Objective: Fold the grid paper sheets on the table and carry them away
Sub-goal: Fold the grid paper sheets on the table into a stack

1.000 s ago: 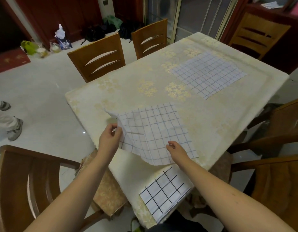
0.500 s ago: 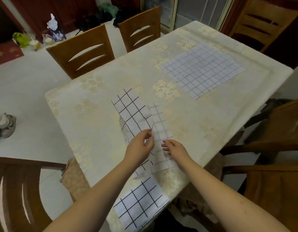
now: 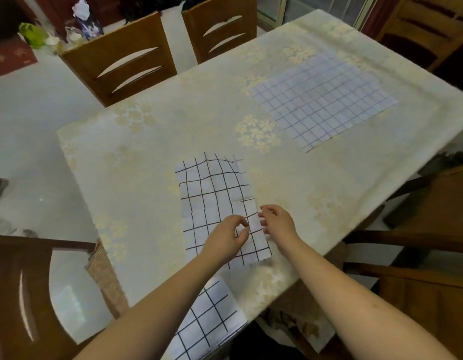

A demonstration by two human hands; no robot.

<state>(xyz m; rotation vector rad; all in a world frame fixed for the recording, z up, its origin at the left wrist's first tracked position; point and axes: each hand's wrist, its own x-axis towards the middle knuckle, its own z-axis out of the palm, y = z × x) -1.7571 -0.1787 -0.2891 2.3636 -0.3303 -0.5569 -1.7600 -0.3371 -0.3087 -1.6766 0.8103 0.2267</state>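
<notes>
A grid paper sheet (image 3: 212, 196) lies folded in half on the table (image 3: 147, 152), bold black lines facing up. My left hand (image 3: 226, 240) rests on its near right part, fingers pinching the right edge. Just to the right, my right hand (image 3: 277, 222) has its fingertips on the same edge. A second grid paper sheet (image 3: 321, 100) lies flat and unfolded at the far right. A folded grid sheet (image 3: 207, 320) sits below the table's near edge, partly hidden by my left forearm.
Wooden chairs ring the table: two at the far side (image 3: 121, 61) (image 3: 220, 24), one at the near left (image 3: 22, 294), one at the right (image 3: 420, 268), one at the far right corner (image 3: 427, 27). Bags and clutter (image 3: 56, 35) sit on the floor at the far left.
My left hand carried the sheet's left half over to the right, so the sheet now lies folded in half. Both hands have met at its right edge.
</notes>
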